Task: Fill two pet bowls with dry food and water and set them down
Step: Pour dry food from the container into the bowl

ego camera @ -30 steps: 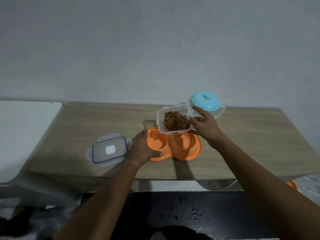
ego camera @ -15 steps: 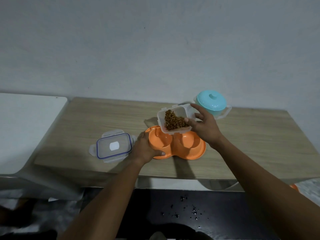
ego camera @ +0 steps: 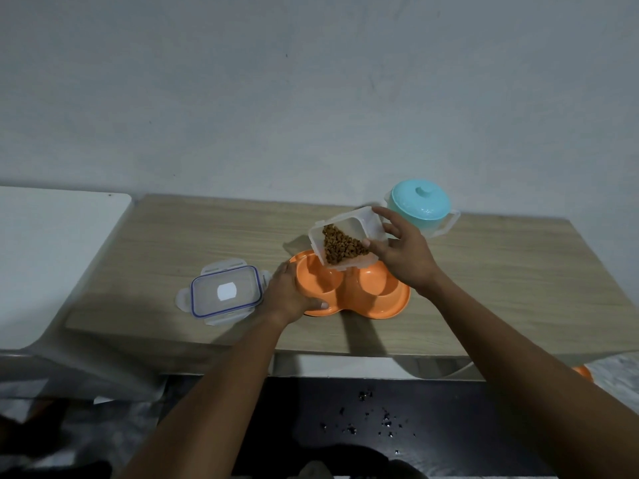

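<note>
Clear plastic with a blue seal: the lid lies flat on the wooden table, left of the work, apparently set aside so the container mouth is free. Next to it, the left hand grips the left end of the orange double bowl, thumb on the near rim and fingers curled round the edge. Its judged purpose is to steady the dish against the pour. Both wells look bare, with no kibble seen in them.

Above the left well the clear container is tilted, mouth down and leftward, and the dry food is heaped against its lower wall near the lip. The right hand clamps the container from its right side, thumb on the near wall and fingers over the far edge. The food therefore sits left of the grip, over the target well.

Behind the right hand a teal lidded pot stands closed on the table. The water step is judged not yet begun.
</note>
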`<action>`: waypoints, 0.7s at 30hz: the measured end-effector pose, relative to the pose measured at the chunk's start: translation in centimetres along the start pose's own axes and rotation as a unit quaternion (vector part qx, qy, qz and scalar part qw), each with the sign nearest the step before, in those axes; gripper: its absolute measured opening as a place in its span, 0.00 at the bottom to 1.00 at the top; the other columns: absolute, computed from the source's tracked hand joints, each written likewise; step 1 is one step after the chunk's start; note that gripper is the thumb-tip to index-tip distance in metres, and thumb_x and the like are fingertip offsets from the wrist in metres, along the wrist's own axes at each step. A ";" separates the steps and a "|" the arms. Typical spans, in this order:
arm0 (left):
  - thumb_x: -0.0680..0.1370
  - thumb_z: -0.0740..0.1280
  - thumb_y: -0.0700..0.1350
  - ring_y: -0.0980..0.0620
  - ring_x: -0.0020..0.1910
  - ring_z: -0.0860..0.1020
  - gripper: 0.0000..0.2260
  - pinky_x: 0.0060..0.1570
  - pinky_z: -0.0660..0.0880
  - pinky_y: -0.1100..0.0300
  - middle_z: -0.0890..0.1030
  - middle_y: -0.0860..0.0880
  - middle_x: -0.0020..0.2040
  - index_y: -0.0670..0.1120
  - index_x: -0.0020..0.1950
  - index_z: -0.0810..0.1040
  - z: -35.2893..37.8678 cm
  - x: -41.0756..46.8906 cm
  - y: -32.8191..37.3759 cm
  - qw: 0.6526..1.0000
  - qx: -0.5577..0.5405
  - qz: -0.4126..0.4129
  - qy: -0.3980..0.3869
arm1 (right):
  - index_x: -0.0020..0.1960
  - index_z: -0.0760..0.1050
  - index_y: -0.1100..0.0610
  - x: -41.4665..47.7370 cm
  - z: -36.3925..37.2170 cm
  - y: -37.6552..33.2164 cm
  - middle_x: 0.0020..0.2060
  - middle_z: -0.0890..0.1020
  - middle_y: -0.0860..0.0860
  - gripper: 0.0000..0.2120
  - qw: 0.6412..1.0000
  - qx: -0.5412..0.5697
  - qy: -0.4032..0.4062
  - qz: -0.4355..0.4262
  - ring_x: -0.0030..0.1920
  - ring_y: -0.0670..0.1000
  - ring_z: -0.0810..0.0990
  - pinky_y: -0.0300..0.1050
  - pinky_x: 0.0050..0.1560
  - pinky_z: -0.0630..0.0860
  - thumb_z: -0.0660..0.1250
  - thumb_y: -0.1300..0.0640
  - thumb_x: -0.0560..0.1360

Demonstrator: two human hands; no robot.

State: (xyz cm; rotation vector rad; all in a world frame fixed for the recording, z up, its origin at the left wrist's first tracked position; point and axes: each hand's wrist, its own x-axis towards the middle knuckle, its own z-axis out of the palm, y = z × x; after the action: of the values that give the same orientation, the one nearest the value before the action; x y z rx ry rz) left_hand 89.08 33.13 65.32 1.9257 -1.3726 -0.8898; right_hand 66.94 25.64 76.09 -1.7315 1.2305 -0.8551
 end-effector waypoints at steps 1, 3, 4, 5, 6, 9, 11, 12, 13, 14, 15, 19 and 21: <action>0.53 0.83 0.57 0.48 0.66 0.72 0.51 0.64 0.72 0.51 0.72 0.51 0.69 0.51 0.73 0.67 0.0 0.0 0.0 1.000 0.000 -0.002 0.000 | 0.75 0.71 0.49 0.0 0.0 0.0 0.71 0.77 0.52 0.31 1.000 -0.004 -0.003 -0.002 0.73 0.54 0.74 0.61 0.65 0.79 0.77 0.55 0.75; 0.53 0.83 0.57 0.48 0.66 0.72 0.51 0.64 0.72 0.52 0.72 0.51 0.69 0.51 0.73 0.67 0.0 0.0 0.0 1.000 0.000 -0.004 0.000 | 0.75 0.71 0.49 0.0 0.1 -0.1 0.70 0.77 0.52 0.31 1.000 -0.001 -0.005 -0.005 0.73 0.55 0.74 0.61 0.65 0.79 0.77 0.56 0.75; 0.52 0.83 0.57 0.48 0.66 0.72 0.52 0.64 0.72 0.51 0.72 0.51 0.69 0.51 0.73 0.67 0.0 0.0 0.0 1.000 0.000 -0.004 -0.001 | 0.75 0.71 0.49 -0.1 0.1 -0.1 0.70 0.77 0.52 0.31 1.000 0.000 -0.007 -0.006 0.73 0.55 0.74 0.61 0.65 0.79 0.77 0.56 0.75; 0.52 0.83 0.57 0.48 0.66 0.71 0.52 0.64 0.71 0.51 0.71 0.52 0.70 0.51 0.73 0.67 0.0 -0.1 0.0 1.000 -0.001 -0.005 -0.003 | 0.75 0.71 0.49 -0.1 0.2 -0.1 0.70 0.77 0.53 0.31 1.000 -0.002 -0.008 -0.007 0.73 0.55 0.74 0.61 0.66 0.78 0.77 0.56 0.75; 0.52 0.83 0.57 0.48 0.67 0.71 0.52 0.65 0.71 0.51 0.71 0.52 0.70 0.51 0.73 0.66 0.0 -0.1 0.0 1.000 -0.002 -0.005 -0.005 | 0.75 0.71 0.49 -0.1 0.2 -0.1 0.71 0.77 0.53 0.31 1.000 -0.003 -0.009 -0.008 0.73 0.55 0.74 0.61 0.67 0.78 0.77 0.56 0.75; 0.52 0.83 0.57 0.48 0.66 0.71 0.51 0.64 0.72 0.50 0.71 0.52 0.69 0.52 0.73 0.67 -0.1 -0.1 0.1 1.000 -0.004 -0.002 -0.004 | 0.75 0.71 0.50 -0.1 0.2 -0.1 0.72 0.77 0.52 0.32 1.000 -0.012 -0.013 -0.013 0.75 0.54 0.72 0.61 0.69 0.76 0.77 0.57 0.75; 0.52 0.83 0.57 0.48 0.66 0.71 0.51 0.65 0.72 0.50 0.71 0.52 0.69 0.52 0.73 0.67 -0.1 -0.2 0.1 1.000 -0.005 -0.002 -0.004 | 0.75 0.71 0.50 -0.2 0.3 -0.2 0.72 0.76 0.52 0.32 1.000 0.000 -0.010 -0.011 0.75 0.54 0.72 0.61 0.69 0.76 0.77 0.56 0.75; 0.52 0.83 0.56 0.48 0.66 0.71 0.51 0.65 0.72 0.50 0.71 0.52 0.69 0.51 0.73 0.67 -0.1 -0.2 0.1 1.000 -0.005 -0.002 -0.004 | 0.76 0.70 0.50 -0.2 0.3 -0.3 0.72 0.76 0.51 0.32 1.000 0.001 -0.009 -0.010 0.75 0.54 0.72 0.61 0.69 0.76 0.77 0.56 0.75; 0.53 0.83 0.57 0.48 0.66 0.71 0.52 0.65 0.72 0.50 0.71 0.51 0.69 0.51 0.73 0.67 -0.1 -0.2 0.1 1.000 -0.005 -0.002 -0.003 | 0.76 0.70 0.50 -0.2 0.4 -0.3 0.73 0.76 0.50 0.32 1.000 -0.007 -0.009 -0.012 0.75 0.54 0.72 0.61 0.70 0.75 0.77 0.56 0.75; 0.53 0.83 0.57 0.48 0.66 0.71 0.52 0.64 0.72 0.50 0.71 0.51 0.69 0.51 0.73 0.67 -0.1 -0.1 0.1 1.000 -0.005 -0.001 -0.002 | 0.76 0.70 0.50 -0.2 0.4 -0.4 0.73 0.75 0.50 0.32 1.000 -0.016 -0.009 -0.016 0.75 0.54 0.71 0.60 0.70 0.75 0.77 0.56 0.75; 0.53 0.83 0.56 0.48 0.66 0.72 0.51 0.64 0.72 0.50 0.71 0.51 0.69 0.51 0.73 0.67 -0.1 -0.2 0.1 1.000 -0.006 -0.002 -0.002 | 0.76 0.70 0.51 -0.2 0.4 -0.5 0.73 0.75 0.49 0.32 1.000 -0.017 -0.008 -0.018 0.75 0.53 0.71 0.60 0.70 0.75 0.77 0.56 0.75; 0.53 0.84 0.55 0.48 0.66 0.72 0.51 0.64 0.72 0.50 0.71 0.51 0.69 0.50 0.73 0.67 -0.1 -0.2 0.2 1.000 -0.006 0.000 0.001 | 0.75 0.71 0.51 -0.2 0.4 -0.5 0.73 0.76 0.52 0.32 1.000 0.004 -0.009 -0.007 0.75 0.55 0.71 0.62 0.68 0.77 0.77 0.56 0.74; 0.53 0.84 0.55 0.48 0.66 0.72 0.51 0.64 0.72 0.51 0.71 0.51 0.69 0.51 0.73 0.67 -0.1 -0.1 0.2 1.000 -0.007 0.000 -0.001 | 0.75 0.71 0.50 -0.3 0.4 -0.5 0.73 0.75 0.52 0.32 1.000 0.002 -0.011 -0.007 0.75 0.55 0.71 0.61 0.69 0.76 0.77 0.57 0.74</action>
State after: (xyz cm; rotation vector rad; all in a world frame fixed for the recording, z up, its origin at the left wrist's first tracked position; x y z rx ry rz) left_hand 89.02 33.22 65.50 1.9149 -1.3645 -0.8977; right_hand 67.35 26.10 76.33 -1.7440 1.2038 -0.8445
